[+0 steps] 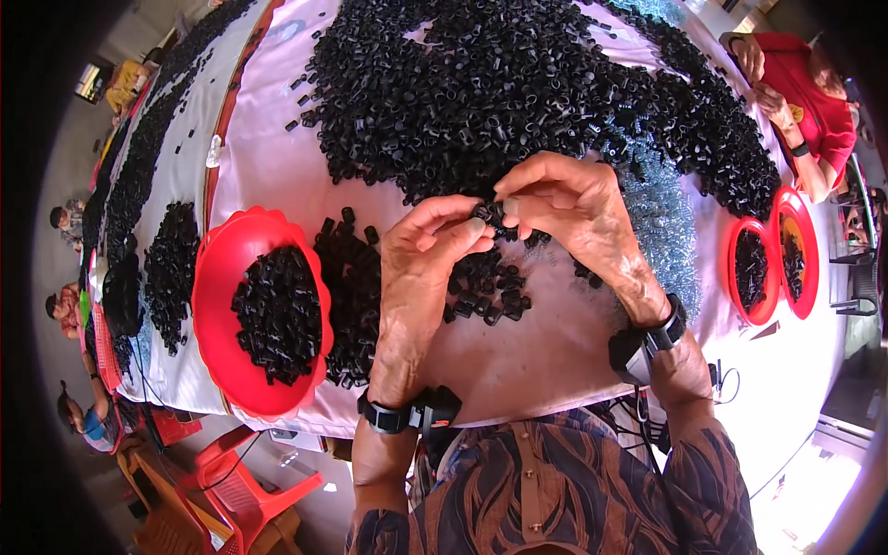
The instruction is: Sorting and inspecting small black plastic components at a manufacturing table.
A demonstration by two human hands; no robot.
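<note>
Both hands meet right at the near edge of the big heap of black plastic caps, and that heap is our landmark. The left hand has thumb and forefinger pinched on a small black cap, the other fingers curled under. The right hand closes in from the other side, fingertips pressed together on the same small piece – the two hands touch there, just on the person's side of the heap. Whether the right hand holds a second part of its own, I cannot tell.

Below the hands, nearer the person than the heap, sits a small cluster of loose caps on the pink tablecloth. Left of the heap's near edge lies a red plastic bowl with a mound of black pieces in it, and more black pieces are piled against its right rim. To the right of the heap's near edge spreads a patch of small silvery springs, touching the black caps.

Black wristbands sit on both forearms. Far right of the heap – two more red bowls and another person in a red top, hands at the table's edge.
</note>
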